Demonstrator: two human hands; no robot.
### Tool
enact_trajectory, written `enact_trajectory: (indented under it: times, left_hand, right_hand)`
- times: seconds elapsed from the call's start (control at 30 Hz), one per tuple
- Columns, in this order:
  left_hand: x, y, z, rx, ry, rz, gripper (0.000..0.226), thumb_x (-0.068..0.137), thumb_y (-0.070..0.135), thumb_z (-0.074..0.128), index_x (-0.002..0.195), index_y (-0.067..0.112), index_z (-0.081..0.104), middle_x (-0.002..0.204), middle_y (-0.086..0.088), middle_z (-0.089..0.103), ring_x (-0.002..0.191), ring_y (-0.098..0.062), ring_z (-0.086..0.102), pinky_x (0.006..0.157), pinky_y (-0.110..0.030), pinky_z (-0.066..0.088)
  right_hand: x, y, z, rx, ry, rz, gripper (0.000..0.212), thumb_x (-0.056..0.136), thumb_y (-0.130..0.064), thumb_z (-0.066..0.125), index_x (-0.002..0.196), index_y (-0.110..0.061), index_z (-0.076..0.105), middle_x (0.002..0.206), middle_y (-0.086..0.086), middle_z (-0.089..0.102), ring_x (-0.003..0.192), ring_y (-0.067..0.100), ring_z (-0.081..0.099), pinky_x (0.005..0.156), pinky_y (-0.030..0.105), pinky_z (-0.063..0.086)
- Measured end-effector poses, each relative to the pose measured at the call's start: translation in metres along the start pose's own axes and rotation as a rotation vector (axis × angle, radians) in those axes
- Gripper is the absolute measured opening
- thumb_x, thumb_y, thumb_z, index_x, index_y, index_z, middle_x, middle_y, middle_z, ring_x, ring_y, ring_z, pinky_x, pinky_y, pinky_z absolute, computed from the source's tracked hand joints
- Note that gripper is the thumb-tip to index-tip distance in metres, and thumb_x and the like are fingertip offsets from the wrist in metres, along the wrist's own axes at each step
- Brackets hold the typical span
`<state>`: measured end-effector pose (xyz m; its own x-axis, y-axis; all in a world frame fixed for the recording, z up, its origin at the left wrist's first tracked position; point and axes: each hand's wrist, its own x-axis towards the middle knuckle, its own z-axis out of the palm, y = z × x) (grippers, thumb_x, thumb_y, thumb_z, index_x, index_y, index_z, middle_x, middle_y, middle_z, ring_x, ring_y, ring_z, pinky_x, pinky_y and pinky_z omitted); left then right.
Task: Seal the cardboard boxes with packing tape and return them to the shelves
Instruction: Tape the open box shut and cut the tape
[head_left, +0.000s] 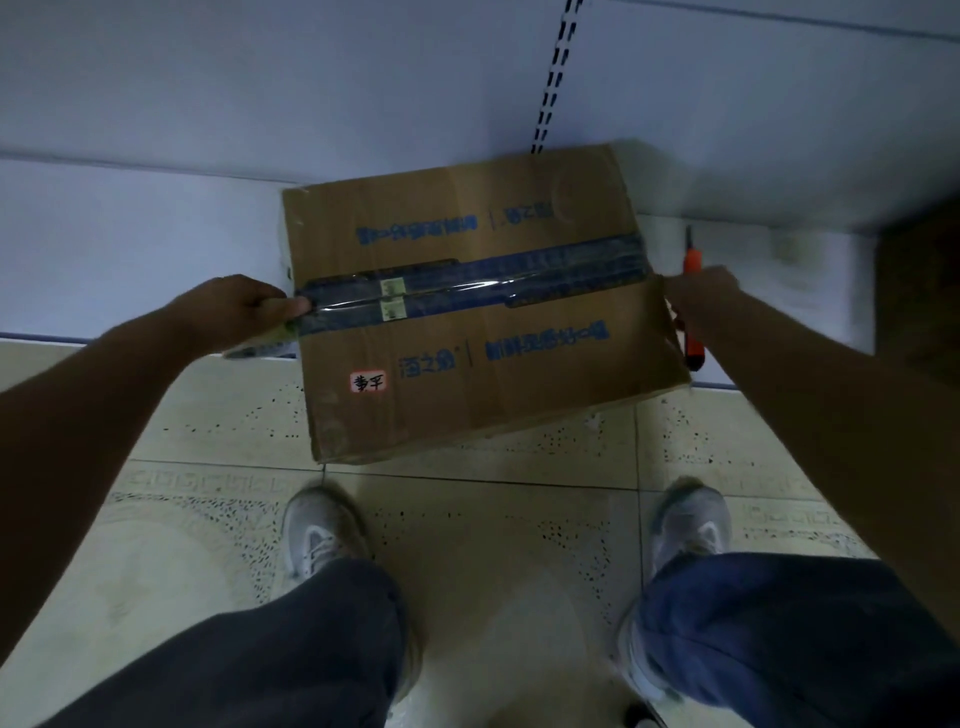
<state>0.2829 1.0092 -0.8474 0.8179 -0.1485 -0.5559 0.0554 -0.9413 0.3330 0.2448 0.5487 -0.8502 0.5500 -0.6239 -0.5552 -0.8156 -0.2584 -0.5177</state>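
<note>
I see the box (483, 306) half on the low shelf (130, 244), its near edge out over the tiled floor (493, 545), tape (467, 286) running along its top seam. My left hand (244, 309) grips the box's left edge, thumb pressed on the tape end. My right hand (701, 301) is curled round an orange cutter (692, 260) at the right edge.

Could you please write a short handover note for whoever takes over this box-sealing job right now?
Left hand: thumb presses the tape end at the cardboard box's left edge.
Right hand: grips an orange cutter at the right edge.
The box rests partly on the bottom shelf, overhanging the floor.
Done: tape covers the centre seam.
Left: press the ends down, push the box fully onto the shelf.
</note>
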Motion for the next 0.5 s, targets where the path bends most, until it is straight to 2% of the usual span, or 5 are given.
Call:
enact_trajectory:
  times: [0.07,0.13,0.23,0.33,0.5]
  left_hand:
    - [0.002,0.005,0.005,-0.097,-0.055,0.018,0.059,0.09,0.062,0.043,0.09,0.011,0.073,0.085,-0.008,0.072,0.082,-0.03,0.067,0.085,-0.037,0.048]
    - [0.003,0.011,0.008,-0.181,-0.105,0.035,0.062,0.085,0.063,0.045,0.085,0.009,0.074,0.075,-0.008,0.075,0.072,-0.026,0.071,0.077,-0.031,0.051]
    - [0.003,0.02,0.014,-0.23,-0.132,0.035,0.064,0.084,0.063,0.045,0.084,0.005,0.073,0.07,-0.009,0.074,0.06,-0.023,0.07,0.065,-0.028,0.05]
    - [-0.001,0.025,0.021,-0.251,-0.134,0.039,0.062,0.094,0.056,0.047,0.082,0.002,0.072,0.066,-0.012,0.072,0.05,-0.018,0.065,0.058,-0.026,0.048]
    - [-0.017,0.043,0.038,-0.398,-0.161,-0.01,0.061,0.097,0.054,0.047,0.081,0.0,0.071,0.069,-0.013,0.072,0.054,-0.019,0.065,0.058,-0.024,0.05]
  right_hand:
    - [-0.004,-0.004,0.002,-0.079,0.33,-0.27,0.044,0.096,-0.042,0.059,0.124,-0.008,0.053,0.11,0.009,0.059,0.089,0.022,0.056,0.077,0.033,0.041]
    - [-0.014,-0.01,0.013,-0.262,0.414,-0.477,0.038,0.1,-0.047,0.049,0.116,-0.014,0.055,0.102,0.004,0.056,0.087,0.022,0.053,0.075,0.032,0.037]
    - [-0.016,-0.01,0.034,-0.631,0.384,-0.661,0.034,0.106,-0.037,0.04,0.112,-0.008,0.055,0.107,0.012,0.06,0.094,0.032,0.058,0.076,0.038,0.039]
    - [-0.024,-0.019,0.057,-0.694,0.3,-0.671,0.024,0.105,-0.017,0.037,0.113,-0.007,0.057,0.11,0.015,0.064,0.1,0.033,0.062,0.076,0.035,0.038]
    - [-0.085,-0.034,0.112,-0.775,0.096,-0.884,0.021,0.104,-0.021,0.042,0.119,-0.014,0.054,0.108,0.012,0.064,0.096,0.032,0.062,0.069,0.036,0.037]
